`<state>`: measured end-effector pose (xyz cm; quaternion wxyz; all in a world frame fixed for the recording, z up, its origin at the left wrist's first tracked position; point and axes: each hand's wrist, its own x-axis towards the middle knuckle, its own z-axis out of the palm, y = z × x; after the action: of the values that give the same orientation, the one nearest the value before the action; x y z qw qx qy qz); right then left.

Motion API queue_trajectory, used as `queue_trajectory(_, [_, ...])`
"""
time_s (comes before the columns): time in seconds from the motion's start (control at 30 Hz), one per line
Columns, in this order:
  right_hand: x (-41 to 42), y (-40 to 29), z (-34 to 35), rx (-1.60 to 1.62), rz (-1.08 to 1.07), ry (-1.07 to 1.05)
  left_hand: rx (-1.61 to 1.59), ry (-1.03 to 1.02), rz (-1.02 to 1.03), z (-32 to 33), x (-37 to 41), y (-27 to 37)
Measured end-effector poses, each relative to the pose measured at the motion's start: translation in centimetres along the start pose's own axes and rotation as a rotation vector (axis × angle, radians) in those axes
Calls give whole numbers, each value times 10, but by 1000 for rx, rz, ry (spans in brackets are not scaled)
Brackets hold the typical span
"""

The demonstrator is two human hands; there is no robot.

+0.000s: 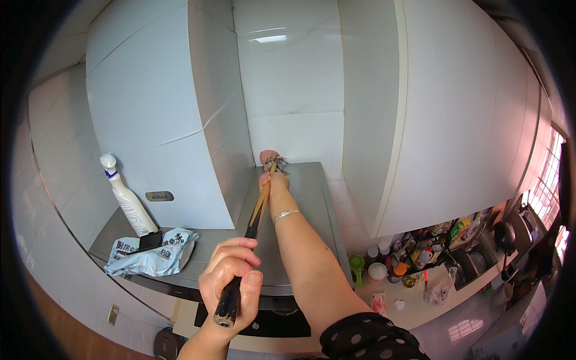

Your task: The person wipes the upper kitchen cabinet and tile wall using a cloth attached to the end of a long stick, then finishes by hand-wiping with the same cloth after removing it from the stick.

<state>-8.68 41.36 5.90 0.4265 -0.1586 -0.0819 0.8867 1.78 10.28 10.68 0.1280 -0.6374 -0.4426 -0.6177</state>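
My left hand (231, 274) is wrapped round the black lower end of a long wooden stick (257, 211), near the camera. Farther up, my right hand (275, 182), on the arm with a silver bracelet (285, 215), grips the same stick's bare wooden part. At its far end a bunched pink and grey cloth (271, 158) touches the white wall tiles (294, 139) just behind the top of the range hood (306, 193). How the cloth is fixed to the stick cannot be seen.
A white spray bottle (130, 202) and a light blue wipes pack (153, 258) rest on the hood's left side, beside its tall duct cover (153, 112). A wall cabinet (441, 112) hangs at the right. Below it, jars and bottles crowd the counter (414, 310) near a sink (479, 261).
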Motion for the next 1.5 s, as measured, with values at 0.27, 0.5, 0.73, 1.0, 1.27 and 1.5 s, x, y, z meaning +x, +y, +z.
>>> queue_trajectory(0.27, [1,-8,-8,-95,17,10,5,-20,-6,1,-9,-1])
queue_trajectory(0.5, [13,-20,-20,-174,-71,70,-48,16,32,6,-16,-5])
queue_trajectory(0.73, [3,-28,-23,-155,-104,129,-77,45,38,6,-22,-13])
queue_trajectory(1.0, [15,-39,-33,-200,-159,155,-115,61,39,8,-27,-17])
queue_trajectory(1.27, [-10,-53,-24,-286,-196,167,-174,59,44,13,-29,-22])
queue_trajectory(1.5, [-3,-89,-46,-129,-254,120,-198,33,53,28,-26,-26])
